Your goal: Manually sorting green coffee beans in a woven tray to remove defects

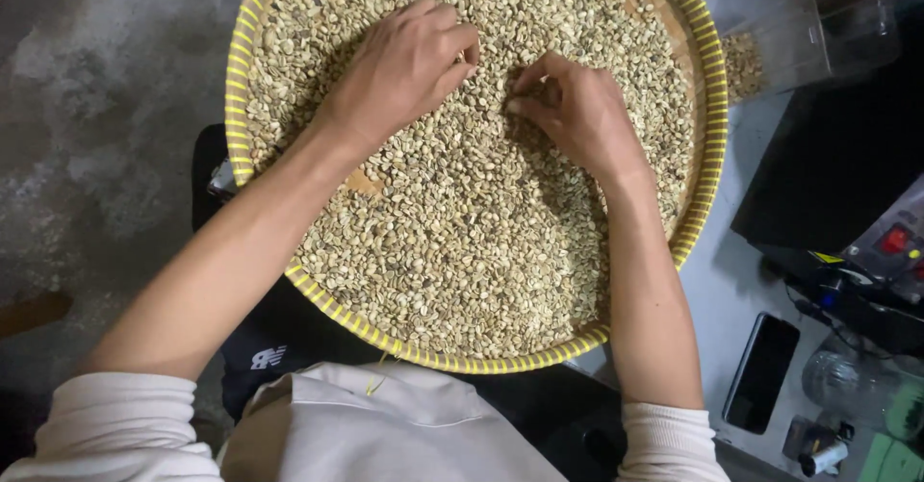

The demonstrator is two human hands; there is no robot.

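Head view: our left hand (404,68) rests spread and empty on pale green coffee beans (462,251) filling a round yellow-rimmed woven tray (237,107) on our lap, while our right hand (573,107) pinches beans, fingers closed.

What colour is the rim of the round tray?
The rim is yellow with thin pale stripes, seen in the head view.
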